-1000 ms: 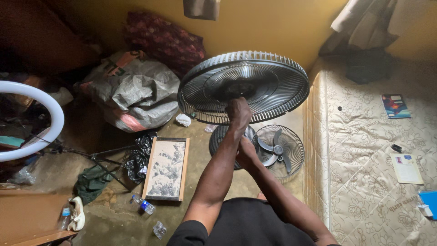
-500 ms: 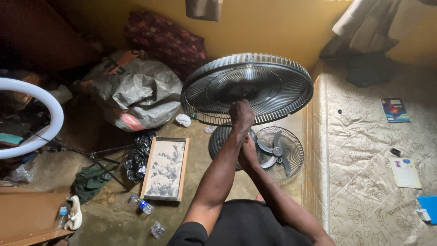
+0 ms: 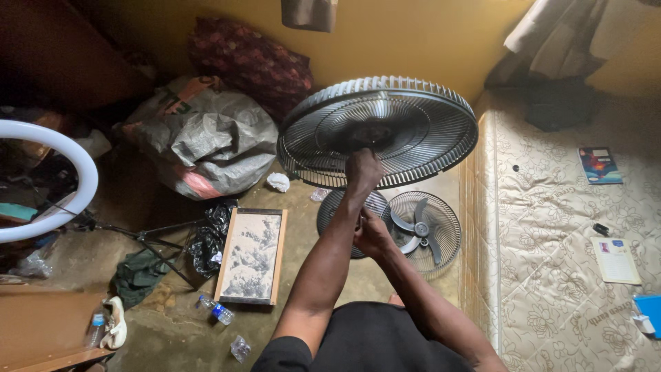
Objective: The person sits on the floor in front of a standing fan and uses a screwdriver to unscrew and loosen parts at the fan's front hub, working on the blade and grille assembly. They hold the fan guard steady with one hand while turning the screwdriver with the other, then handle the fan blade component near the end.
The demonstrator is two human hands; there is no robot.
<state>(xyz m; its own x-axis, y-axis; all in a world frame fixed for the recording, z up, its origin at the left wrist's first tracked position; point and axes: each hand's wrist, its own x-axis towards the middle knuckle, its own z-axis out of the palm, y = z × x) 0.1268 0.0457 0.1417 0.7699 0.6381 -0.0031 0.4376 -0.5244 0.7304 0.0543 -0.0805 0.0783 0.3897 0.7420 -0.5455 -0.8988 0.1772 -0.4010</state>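
Two bare hands work at a standing fan near the yellow wall. The left hand is raised to the middle of the big round fan cage, its fingers curled together against the dark hub at the back of the grille; what exactly they pinch there I cannot tell, since the hand's own back hides the fingertips. The right hand sits lower, just beneath the cage, closed around something along the fan's neck, though the thing inside that grip is hidden too. The cage tilts so that its ribbed face looks up and toward the wall, and it hangs over the floor between a heap of bags and a mattress.

Below the hands, on the dirty floor, lie a second, smaller fan grille with its blades showing, and the dark round base partly under the arms. A framed picture lies flat to the left of the arms, with a small plastic bottle near its lower corner. Farther left stand a white ring light on a tripod and a stuffed grey sack. The patterned mattress runs along the right, with a booklet and a paper card lying on it.
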